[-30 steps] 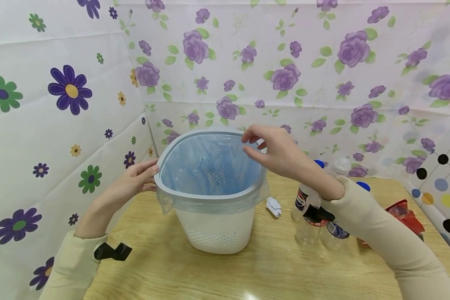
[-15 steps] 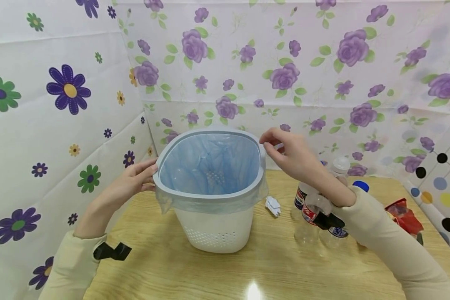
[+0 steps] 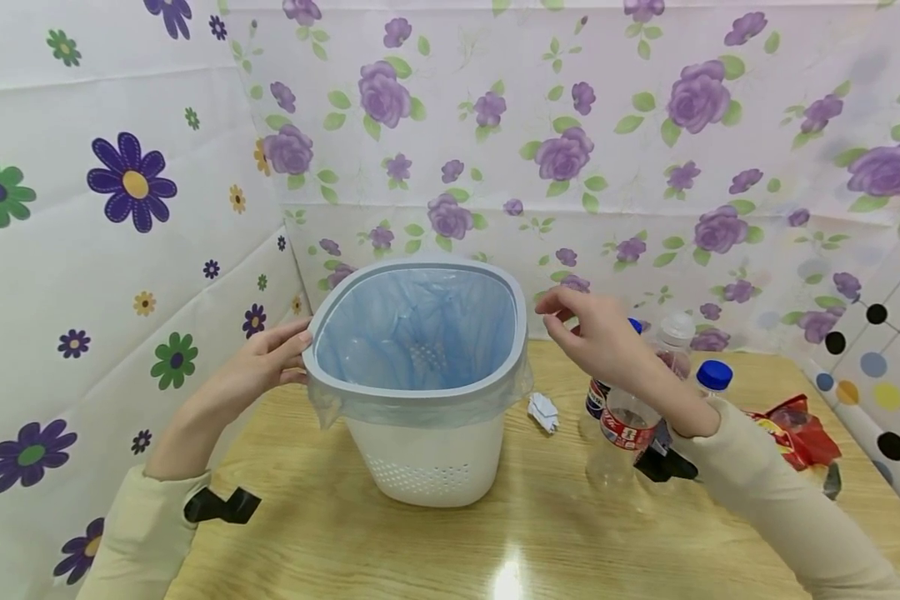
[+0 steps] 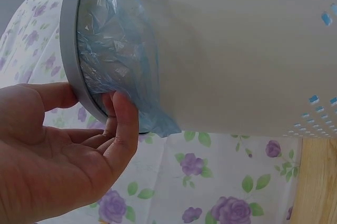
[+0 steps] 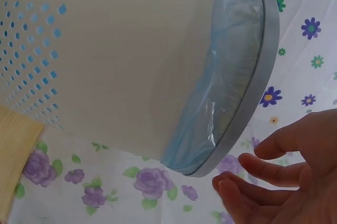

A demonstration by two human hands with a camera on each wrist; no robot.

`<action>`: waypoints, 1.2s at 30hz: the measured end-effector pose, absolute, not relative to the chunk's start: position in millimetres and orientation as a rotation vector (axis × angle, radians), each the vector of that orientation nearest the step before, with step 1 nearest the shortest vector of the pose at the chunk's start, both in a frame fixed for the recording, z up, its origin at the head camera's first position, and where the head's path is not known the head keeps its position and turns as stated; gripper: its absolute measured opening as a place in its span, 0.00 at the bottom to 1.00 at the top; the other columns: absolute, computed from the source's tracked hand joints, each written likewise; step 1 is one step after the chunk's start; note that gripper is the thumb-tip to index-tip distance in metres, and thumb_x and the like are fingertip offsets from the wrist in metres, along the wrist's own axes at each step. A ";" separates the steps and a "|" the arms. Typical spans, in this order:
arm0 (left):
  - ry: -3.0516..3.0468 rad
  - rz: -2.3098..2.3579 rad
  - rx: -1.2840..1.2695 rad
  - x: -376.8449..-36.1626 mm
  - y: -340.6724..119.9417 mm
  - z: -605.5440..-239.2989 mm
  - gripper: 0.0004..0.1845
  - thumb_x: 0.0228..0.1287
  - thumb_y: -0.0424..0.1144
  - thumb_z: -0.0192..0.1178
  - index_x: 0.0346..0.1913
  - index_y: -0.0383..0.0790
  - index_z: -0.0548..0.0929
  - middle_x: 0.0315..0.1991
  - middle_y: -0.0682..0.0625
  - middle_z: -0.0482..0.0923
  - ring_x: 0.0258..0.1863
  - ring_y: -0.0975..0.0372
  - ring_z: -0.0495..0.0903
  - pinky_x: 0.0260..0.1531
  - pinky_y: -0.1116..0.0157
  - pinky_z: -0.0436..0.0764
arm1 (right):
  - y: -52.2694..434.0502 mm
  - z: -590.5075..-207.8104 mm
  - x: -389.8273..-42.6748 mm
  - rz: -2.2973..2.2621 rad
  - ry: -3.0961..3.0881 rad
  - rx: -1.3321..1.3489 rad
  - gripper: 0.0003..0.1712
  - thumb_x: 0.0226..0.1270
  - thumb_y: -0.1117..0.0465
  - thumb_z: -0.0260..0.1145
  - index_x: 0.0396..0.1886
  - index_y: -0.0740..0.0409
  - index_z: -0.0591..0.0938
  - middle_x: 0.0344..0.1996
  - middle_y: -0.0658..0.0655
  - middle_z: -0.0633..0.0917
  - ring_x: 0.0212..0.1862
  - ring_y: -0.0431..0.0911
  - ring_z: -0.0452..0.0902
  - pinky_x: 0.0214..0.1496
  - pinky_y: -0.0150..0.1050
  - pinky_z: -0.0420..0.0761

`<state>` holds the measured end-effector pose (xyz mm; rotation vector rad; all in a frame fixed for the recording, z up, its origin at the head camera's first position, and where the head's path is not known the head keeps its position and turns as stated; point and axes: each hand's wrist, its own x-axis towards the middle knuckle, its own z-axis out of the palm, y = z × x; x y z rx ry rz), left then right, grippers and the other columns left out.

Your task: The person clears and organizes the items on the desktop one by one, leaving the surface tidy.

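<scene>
A white trash can (image 3: 427,462) with a perforated lower wall stands on the wooden table. A grey rim ring (image 3: 416,392) sits around its mouth. The translucent blue trash bag (image 3: 420,329) lines the inside, its edge folded outward below the ring. My left hand (image 3: 266,362) grips the rim at the left; in the left wrist view the thumb lies against the ring (image 4: 71,45) and the fingertips touch the folded bag (image 4: 124,50). Off the rim's right side, my right hand (image 3: 588,333) hangs in the air with relaxed, bent fingers, holding nothing.
A crumpled white paper (image 3: 543,412) lies right of the can. Several clear plastic bottles, one with a blue cap (image 3: 714,375), stand partly behind my right forearm. A red wrapper (image 3: 802,433) lies farther right. Patterned cloth (image 3: 450,167) hangs behind the table.
My right hand has moved from over the can's mouth to the rim's right side, then away from it to the right and slightly down. My left hand keeps its grip.
</scene>
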<state>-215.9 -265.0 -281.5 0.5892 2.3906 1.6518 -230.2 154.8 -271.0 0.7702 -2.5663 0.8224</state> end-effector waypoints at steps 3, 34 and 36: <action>2.392 1.651 0.594 -215.4 -265.8 -282.3 0.32 0.78 0.46 0.41 0.74 0.28 0.50 0.50 0.60 0.77 0.45 0.70 0.81 0.45 0.72 0.82 | 155.2 -275.9 -227.6 0.809 -2.643 0.757 0.13 0.74 0.61 0.54 0.50 0.60 0.79 0.47 0.59 0.84 0.49 0.52 0.81 0.45 0.48 0.83; 2.390 1.643 0.604 -216.5 -265.5 -281.7 0.33 0.78 0.46 0.41 0.74 0.27 0.50 0.51 0.61 0.77 0.45 0.71 0.81 0.45 0.72 0.82 | 154.8 -346.0 -230.4 0.675 -2.763 0.817 0.14 0.68 0.64 0.60 0.52 0.63 0.76 0.48 0.68 0.81 0.46 0.58 0.81 0.44 0.50 0.82; 2.390 1.643 0.604 -216.3 -265.4 -281.7 0.33 0.78 0.46 0.41 0.74 0.27 0.49 0.50 0.61 0.77 0.45 0.71 0.81 0.45 0.72 0.82 | 153.8 -349.4 -230.9 0.670 -2.771 0.816 0.14 0.68 0.64 0.61 0.52 0.63 0.76 0.48 0.68 0.81 0.47 0.58 0.81 0.44 0.50 0.82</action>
